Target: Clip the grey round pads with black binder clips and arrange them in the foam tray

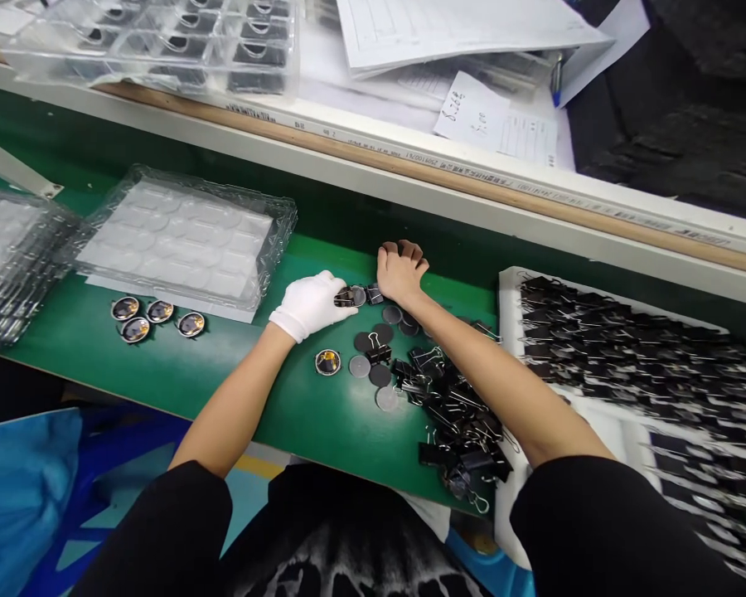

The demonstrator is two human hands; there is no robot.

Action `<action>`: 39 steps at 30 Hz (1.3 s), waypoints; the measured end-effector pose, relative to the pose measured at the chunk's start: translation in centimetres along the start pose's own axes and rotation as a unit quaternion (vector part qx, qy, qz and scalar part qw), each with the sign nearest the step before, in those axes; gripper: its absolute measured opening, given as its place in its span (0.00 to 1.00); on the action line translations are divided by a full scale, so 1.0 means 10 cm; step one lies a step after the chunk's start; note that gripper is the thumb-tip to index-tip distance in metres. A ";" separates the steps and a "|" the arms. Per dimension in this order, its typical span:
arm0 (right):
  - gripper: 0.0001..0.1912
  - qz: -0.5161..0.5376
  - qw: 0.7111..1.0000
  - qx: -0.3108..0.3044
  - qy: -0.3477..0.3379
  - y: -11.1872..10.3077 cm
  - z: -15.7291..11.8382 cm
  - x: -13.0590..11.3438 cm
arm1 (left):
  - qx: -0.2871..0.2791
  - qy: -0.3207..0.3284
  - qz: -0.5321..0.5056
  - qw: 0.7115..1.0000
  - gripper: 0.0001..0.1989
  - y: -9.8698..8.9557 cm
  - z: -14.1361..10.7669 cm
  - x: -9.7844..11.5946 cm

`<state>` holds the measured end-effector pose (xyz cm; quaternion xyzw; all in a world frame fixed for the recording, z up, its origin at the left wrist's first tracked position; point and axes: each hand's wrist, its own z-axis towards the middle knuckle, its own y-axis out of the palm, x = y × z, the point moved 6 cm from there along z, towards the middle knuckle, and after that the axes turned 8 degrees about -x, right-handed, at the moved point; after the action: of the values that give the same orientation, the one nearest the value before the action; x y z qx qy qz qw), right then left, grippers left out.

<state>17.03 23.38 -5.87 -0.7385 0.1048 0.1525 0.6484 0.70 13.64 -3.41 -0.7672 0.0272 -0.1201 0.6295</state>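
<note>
My left hand (309, 305), in a white glove, pinches a black binder clip (344, 297) between thumb and fingers. A grey disc (359, 295) and another binder clip (374, 293) lie just right of it. My bare right hand (403, 272) is farther back, its fingers bent and apart, with nothing visible in them. Below the hands, a round watch-like piece (327, 361) with a metal rim and a dark-and-gold face lies on the green table (304, 414). Dark discs (380, 376) and a grey disc (359, 366) are scattered beside it. My right forearm passes over a heap of binder clips (466, 414).
Several similar round pieces (191, 324) lie at left, before a clear plastic tray (180, 240). More trays (18, 265) are stacked farther left. At right, a white foam tray (508, 307) holds rows of binder clips. A raised shelf edge (323, 137) runs behind, bearing papers (460, 33).
</note>
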 end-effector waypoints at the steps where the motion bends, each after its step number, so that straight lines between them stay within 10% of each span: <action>1: 0.24 0.002 1.000 0.004 0.000 0.00 0.00 0.01 | 0.000 0.001 -0.001 1.000 0.26 0.00 0.00 0.01; 24: 0.21 0.004 0.999 0.048 -0.005 0.01 -0.02 0.05 | 0.030 0.003 -0.049 0.998 0.24 0.12 0.09 0.17; 30: 0.24 0.158 0.987 -0.039 -0.011 -0.22 0.01 -0.12 | 0.031 -0.006 -0.106 0.994 0.25 0.00 0.03 0.11; 39: 0.20 0.334 0.906 -0.181 -0.186 -0.79 -0.81 -0.07 | -0.071 0.074 -0.522 0.847 0.31 -0.18 -0.21 0.14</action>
<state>19.93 16.41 2.61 -0.7234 0.1936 0.5107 0.4224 1.44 11.71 -1.06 -0.6993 -0.3227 -0.4852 0.4140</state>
